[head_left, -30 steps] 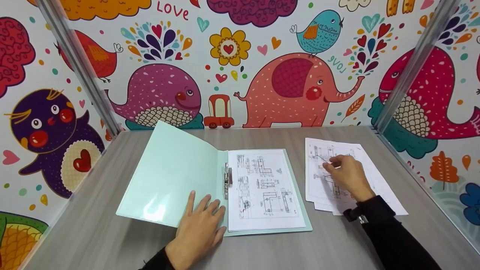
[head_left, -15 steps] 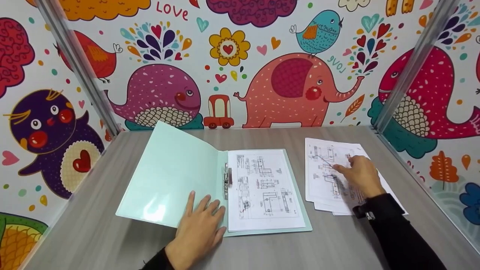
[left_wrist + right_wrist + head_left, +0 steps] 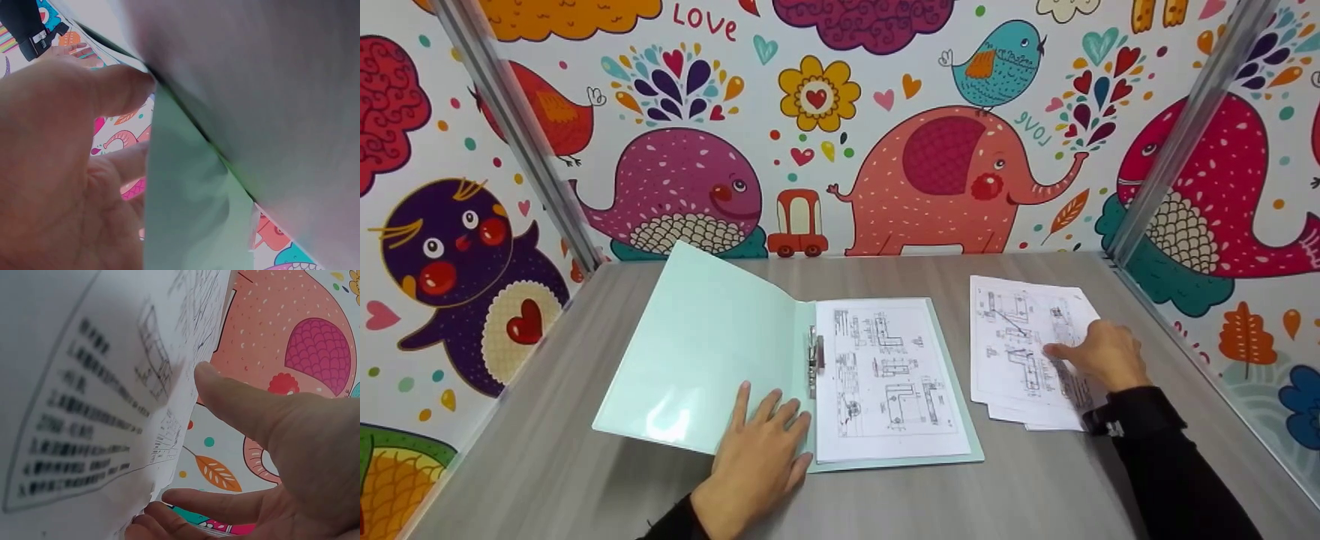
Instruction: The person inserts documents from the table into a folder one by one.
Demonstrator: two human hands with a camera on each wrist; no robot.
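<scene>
My left hand (image 3: 761, 457) lies with fingers spread on the lower part of a pale green folder (image 3: 697, 345), near its spine. The folder stands open, its left cover tilted up off the table. A printed technical drawing (image 3: 896, 420) lies on its right side, beside a metal clip (image 3: 812, 364) along the spine. To the right, a loose stack of drawing sheets (image 3: 997, 382) lies slightly fanned. Over the stack's right edge is my right hand (image 3: 1106, 356), thumb stretched out across the top sheet. In the right wrist view, its extended fingers (image 3: 214, 503) reach the sheets' edge, well apart from the thumb.
The grey wood-grain table (image 3: 885, 502) carries the folder and sheets. Panels printed with cartoon animals (image 3: 930, 180) rise behind and on both sides, joined by metal corner posts (image 3: 1192, 135).
My right hand has moved right across the stack to its right edge, uncovering more of the top drawing, and its fingers have spread. The left hand and folder stay put.
</scene>
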